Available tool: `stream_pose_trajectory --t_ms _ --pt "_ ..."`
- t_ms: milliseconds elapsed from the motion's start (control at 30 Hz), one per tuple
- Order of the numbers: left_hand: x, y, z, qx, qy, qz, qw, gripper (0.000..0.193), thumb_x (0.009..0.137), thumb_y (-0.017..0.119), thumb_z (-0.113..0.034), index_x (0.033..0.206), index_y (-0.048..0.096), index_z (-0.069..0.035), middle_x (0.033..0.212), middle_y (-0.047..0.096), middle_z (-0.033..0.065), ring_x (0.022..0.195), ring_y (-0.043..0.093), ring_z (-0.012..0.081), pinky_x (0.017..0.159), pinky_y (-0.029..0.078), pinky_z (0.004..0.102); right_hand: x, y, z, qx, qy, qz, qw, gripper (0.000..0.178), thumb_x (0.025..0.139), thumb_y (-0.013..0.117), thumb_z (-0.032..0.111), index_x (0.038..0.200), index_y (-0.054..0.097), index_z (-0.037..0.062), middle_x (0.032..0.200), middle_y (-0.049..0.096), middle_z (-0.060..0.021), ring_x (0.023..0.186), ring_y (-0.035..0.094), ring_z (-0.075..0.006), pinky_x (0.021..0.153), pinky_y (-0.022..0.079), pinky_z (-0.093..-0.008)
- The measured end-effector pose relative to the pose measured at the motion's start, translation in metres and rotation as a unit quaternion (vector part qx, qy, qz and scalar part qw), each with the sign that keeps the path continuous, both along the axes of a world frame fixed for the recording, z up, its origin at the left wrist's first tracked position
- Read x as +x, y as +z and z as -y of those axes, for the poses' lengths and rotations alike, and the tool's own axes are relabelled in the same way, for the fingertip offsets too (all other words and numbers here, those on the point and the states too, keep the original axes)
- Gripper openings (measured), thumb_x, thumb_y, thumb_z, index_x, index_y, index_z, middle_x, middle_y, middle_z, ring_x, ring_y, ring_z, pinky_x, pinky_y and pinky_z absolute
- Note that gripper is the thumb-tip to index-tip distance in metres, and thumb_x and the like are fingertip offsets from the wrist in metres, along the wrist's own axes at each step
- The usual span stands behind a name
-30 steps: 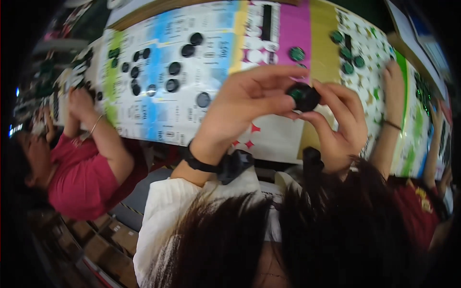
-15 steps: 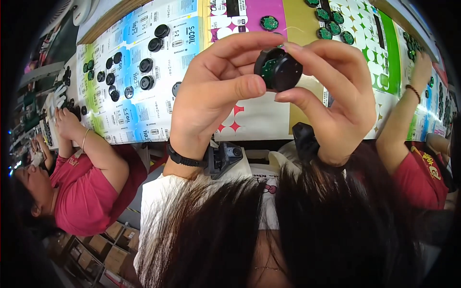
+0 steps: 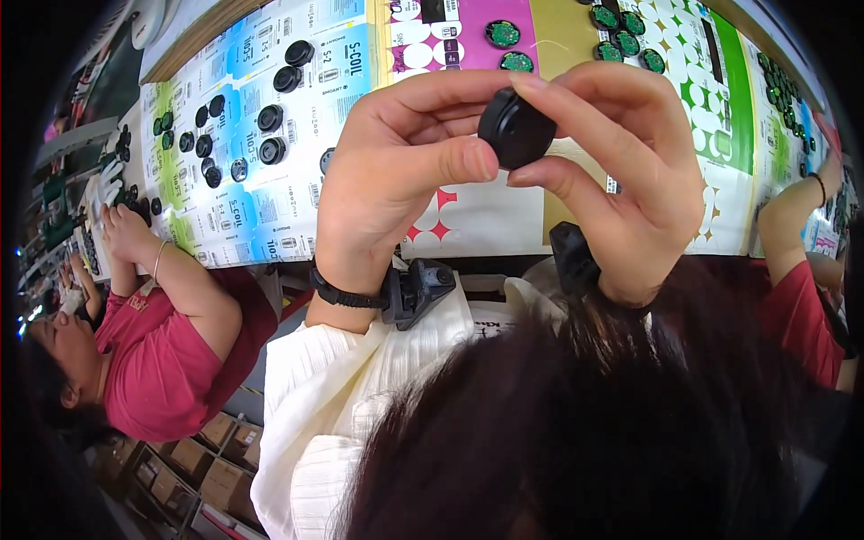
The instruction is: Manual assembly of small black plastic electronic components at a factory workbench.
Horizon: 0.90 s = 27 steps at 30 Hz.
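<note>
Between my two hands, above the table, is a small round black plastic housing (image 3: 519,135), held tilted with a flat black face toward the right. My left hand (image 3: 396,148) grips its left side between thumb and fingers. The fingertips and thumb of my right hand (image 3: 625,166) pinch the opposite side. No green shows at the housing's edge now. Just beyond the fingers lie two round green circuit boards, a nearer one (image 3: 517,61) and a farther one (image 3: 502,34). Similar black round housings (image 3: 272,150) stand on the table left of my left hand.
Printed packaging sheets (image 3: 346,81) cover the table. More green boards (image 3: 627,43) lie at the far right of centre. A wooden rail (image 3: 202,40) edges the far left. Co-workers in red sit on both sides, with one's hand (image 3: 133,234) at the left and another's arm (image 3: 792,211) at the right.
The two black parts of the housing have come together over the green board, which showed in the gap before. The right co-worker's arm has moved farther right.
</note>
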<state>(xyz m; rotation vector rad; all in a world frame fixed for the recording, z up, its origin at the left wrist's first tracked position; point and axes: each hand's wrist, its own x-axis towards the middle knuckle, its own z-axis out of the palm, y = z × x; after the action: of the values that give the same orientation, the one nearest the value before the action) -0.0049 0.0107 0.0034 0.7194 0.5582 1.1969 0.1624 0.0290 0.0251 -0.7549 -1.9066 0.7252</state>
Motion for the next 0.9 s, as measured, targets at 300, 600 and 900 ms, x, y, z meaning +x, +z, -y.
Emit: stream_pose_trajectory --t_ms 300,600,900 --pt "0.001 0.001 0.000 0.000 0.003 -0.007 1.000 0.044 0.068 0.070 -0.006 0.106 0.054 0.005 0.096 0.060 0.0136 0.089 0.060 0.0194 0.080 0.049 0.0280 0.002 -0.002 0.000 0.002 0.008 -0.001 1.000 0.046 0.056 0.071 0.001 0.100 0.061 0.0016 0.093 0.050 -0.0090 0.080 0.054 -0.0168 0.067 0.046 -0.0249" --pt "0.001 0.000 0.001 -0.003 0.010 -0.020 1.000 0.043 0.068 0.070 -0.007 0.105 0.054 0.006 0.095 0.061 0.0133 0.087 0.060 0.0188 0.078 0.049 0.0277 0.002 -0.004 0.001 0.016 -0.003 0.011 1.000 0.046 0.056 0.070 -0.001 0.100 0.061 0.0018 0.093 0.050 -0.0095 0.078 0.054 -0.0166 0.066 0.047 -0.0249" --pt "0.004 0.011 0.010 0.009 0.068 -0.181 0.981 0.035 0.073 0.065 -0.002 0.106 0.054 0.006 0.094 0.061 0.0119 0.085 0.059 0.0159 0.075 0.049 0.0255 -0.003 -0.003 0.006 0.045 -0.049 0.050 0.997 0.045 0.055 0.070 -0.003 0.098 0.063 0.0035 0.089 0.052 -0.0081 0.076 0.054 -0.0163 0.064 0.046 -0.0244"
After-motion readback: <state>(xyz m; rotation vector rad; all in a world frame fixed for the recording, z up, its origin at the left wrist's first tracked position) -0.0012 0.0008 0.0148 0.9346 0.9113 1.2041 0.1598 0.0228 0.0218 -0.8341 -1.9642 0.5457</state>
